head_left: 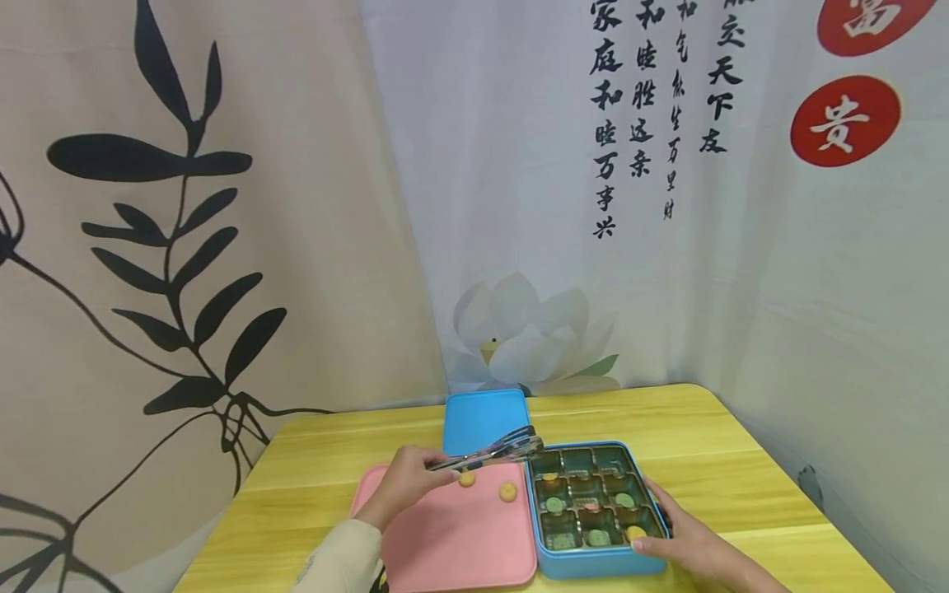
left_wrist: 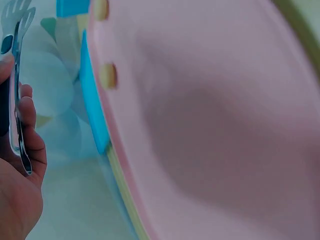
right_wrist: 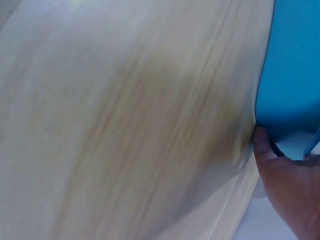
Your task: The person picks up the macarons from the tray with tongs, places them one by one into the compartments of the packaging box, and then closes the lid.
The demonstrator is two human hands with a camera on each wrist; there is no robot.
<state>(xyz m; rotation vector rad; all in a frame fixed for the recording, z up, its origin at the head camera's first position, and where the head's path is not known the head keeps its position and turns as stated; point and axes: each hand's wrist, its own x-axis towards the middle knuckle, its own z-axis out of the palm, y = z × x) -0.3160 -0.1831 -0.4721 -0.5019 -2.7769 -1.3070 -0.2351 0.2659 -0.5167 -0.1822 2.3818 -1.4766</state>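
In the head view my left hand (head_left: 411, 482) grips metal tongs (head_left: 489, 453) over the far part of a pink tray (head_left: 467, 548). Their slotted ends point right, toward a blue box (head_left: 586, 567), and nothing shows between them. Two small round yellow cookies (head_left: 507, 492) lie on the tray below. The left wrist view shows the tongs (left_wrist: 16, 107) lying along the palm, with fingers bent round them. My right hand (head_left: 689, 539) holds the near right corner of the box, thumb at the front rim. Green, yellow and pink cookies (head_left: 625, 500) sit in the box's compartments.
A flat blue lid (head_left: 485, 414) lies behind the tray, toward the back of the wood-patterned table (head_left: 741, 494). A printed cloth (head_left: 319, 206) hangs close behind the table. The tray and the box stand side by side.
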